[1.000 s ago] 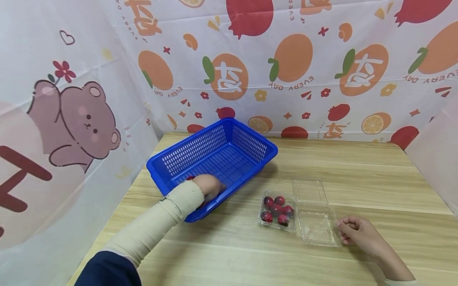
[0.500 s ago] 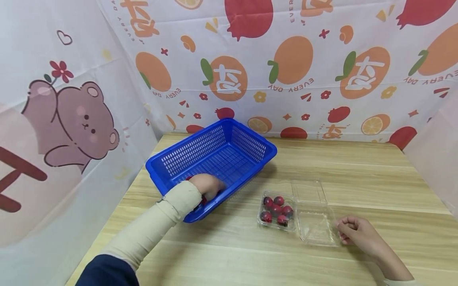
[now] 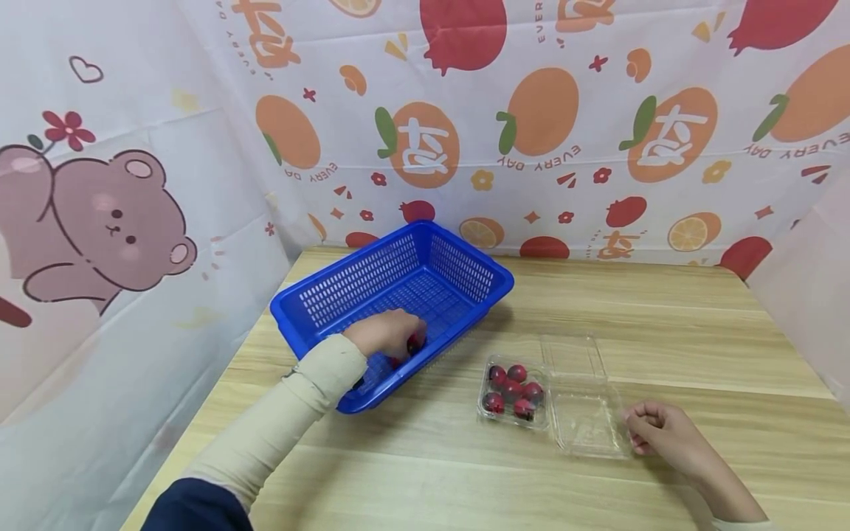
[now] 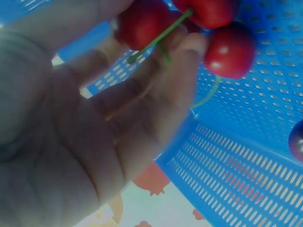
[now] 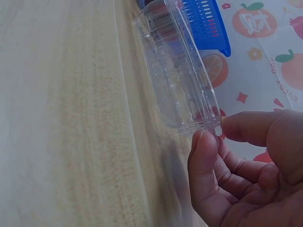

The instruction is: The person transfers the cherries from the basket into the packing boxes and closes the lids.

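My left hand (image 3: 385, 332) is inside the blue basket (image 3: 458, 324). Its thumb and fingers grip a red cherry (image 4: 142, 26) with a green stem. Beside those fingertips, another cherry (image 4: 230, 50) lies in the basket, and more red shows under the hand in the head view. My right hand (image 3: 667, 435) pinches the edge of an open clear plastic clamshell box (image 5: 177, 80) between thumb and finger. This box (image 3: 587, 420) stands on the table with its lid (image 3: 574, 355) folded back.
Left of the open clamshell sits a second clear box (image 3: 482, 409) holding several dark red cherries (image 3: 513, 391). The wooden table (image 3: 432, 472) ends at a fruit-printed cloth (image 3: 465, 184) behind, with a bear-printed cloth (image 3: 133, 214) along the left.
My left hand has risen slightly and shifted right within the basket, and a cherry now shows at its fingertips. The right hand stays at the box edge.
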The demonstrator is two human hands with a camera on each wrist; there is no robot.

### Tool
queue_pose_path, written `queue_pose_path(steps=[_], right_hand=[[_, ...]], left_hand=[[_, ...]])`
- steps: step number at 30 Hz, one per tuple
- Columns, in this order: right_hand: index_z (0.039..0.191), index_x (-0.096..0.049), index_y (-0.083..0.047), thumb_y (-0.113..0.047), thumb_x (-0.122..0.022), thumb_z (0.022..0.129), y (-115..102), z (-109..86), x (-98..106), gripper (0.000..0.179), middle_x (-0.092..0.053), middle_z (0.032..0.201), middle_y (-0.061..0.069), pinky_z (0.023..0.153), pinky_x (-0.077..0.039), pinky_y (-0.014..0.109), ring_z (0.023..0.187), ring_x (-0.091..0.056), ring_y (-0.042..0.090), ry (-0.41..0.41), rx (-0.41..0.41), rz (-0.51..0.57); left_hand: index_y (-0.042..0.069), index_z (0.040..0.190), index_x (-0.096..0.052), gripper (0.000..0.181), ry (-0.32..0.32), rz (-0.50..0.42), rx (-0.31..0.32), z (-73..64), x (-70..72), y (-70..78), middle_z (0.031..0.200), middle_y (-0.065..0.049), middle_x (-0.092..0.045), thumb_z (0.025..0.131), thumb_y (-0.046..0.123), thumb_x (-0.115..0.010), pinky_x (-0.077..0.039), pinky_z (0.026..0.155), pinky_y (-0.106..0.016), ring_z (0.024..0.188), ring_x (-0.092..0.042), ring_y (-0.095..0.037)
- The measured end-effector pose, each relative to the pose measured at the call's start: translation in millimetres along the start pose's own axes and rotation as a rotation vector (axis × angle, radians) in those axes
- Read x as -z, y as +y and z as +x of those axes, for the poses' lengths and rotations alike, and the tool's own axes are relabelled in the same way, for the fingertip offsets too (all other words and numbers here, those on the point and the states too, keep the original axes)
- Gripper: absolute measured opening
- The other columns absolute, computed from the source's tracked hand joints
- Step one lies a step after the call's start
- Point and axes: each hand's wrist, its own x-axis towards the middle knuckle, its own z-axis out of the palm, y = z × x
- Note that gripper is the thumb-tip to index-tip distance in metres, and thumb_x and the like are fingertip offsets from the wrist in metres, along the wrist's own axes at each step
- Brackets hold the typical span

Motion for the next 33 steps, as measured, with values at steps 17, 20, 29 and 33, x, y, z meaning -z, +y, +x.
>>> queue_pose_path(steps=[17, 20, 29, 33], right_hand=[[0.111, -0.049, 0.018, -0.012, -0.047, 0.100, -2, -1.8, -2, 0.032, -0.056, 0.083, 0.008, 0.064, -0.054, 0.024, 0.070, -0.058, 0.010, 0.030, -0.049, -0.011], [0.111, -0.049, 0.018, -0.011, -0.046, 0.100, -2, -1.4, -2, 0.032, -0.056, 0.083, 0.008, 0.064, -0.054, 0.024, 0.070, -0.058, 0.010, 0.026, -0.045, -0.017], [0.111, -0.049, 0.018, -0.011, -0.046, 0.100, -1, -1.8, -3, 0.031, -0.056, 0.083, 0.008, 0.064, -0.054, 0.024, 0.070, -0.058, 0.010, 0.030, -0.038, -0.014], [0.111, -0.048, 0.020, -0.009, -0.046, 0.100, -1, -1.0, -1, 0.031, -0.056, 0.083, 0.008, 0.063, -0.054, 0.024, 0.069, -0.058, 0.009, 0.015, -0.020, -0.018]], left_hand=[[0.004, 0.081, -0.070, 0.015, 0.245, 0.043, -0.047, -6.9, 5.5, 1.8, 0.076, -0.006, -0.066, 0.075, -0.010, -0.070, -0.053, 0.058, -0.029, 0.067, -0.061, -0.018], [0.007, 0.081, -0.071, 0.012, 0.265, 0.065, -0.020, -10.9, 7.0, 3.6, 0.078, -0.004, -0.067, 0.076, -0.002, -0.075, -0.054, 0.061, -0.032, 0.072, -0.063, -0.019], [0.007, 0.090, -0.071, 0.014, 0.238, 0.055, 0.042, -10.2, 6.8, 4.7, 0.088, -0.007, -0.068, 0.079, 0.011, -0.078, -0.054, 0.069, -0.035, 0.078, -0.062, -0.019], [0.005, 0.103, -0.068, 0.025, 0.221, 0.054, 0.022, -8.9, 7.0, 5.4, 0.100, -0.011, -0.069, 0.080, 0.007, -0.076, -0.055, 0.074, -0.037, 0.087, -0.064, -0.024]])
